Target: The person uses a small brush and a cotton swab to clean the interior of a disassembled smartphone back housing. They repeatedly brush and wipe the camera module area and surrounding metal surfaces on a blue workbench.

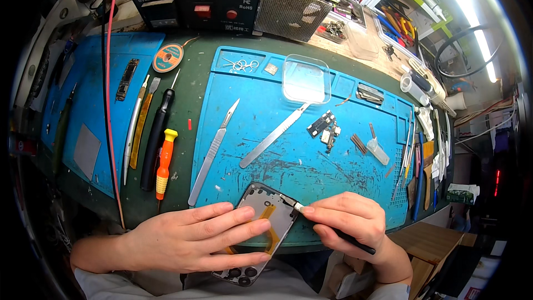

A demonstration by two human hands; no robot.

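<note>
A phone's back housing, pale grey inside with yellow strips and camera rings at its near end, lies tilted at the front edge of the blue work mat. My left hand rests flat across it, fingers stretched out and covering much of its left side. Between thumb and fingers, my right hand grips a slim black-handled scraper. Its flat metal tip touches the housing's upper right edge. Beyond the housing, a scalpel and a second scalpel handle lie on the mat.
Small phone parts and a clear plastic box sit farther back. At left are an orange screwdriver, a black screwdriver and an orange spool. A black machine stands behind; a red cable hangs at left.
</note>
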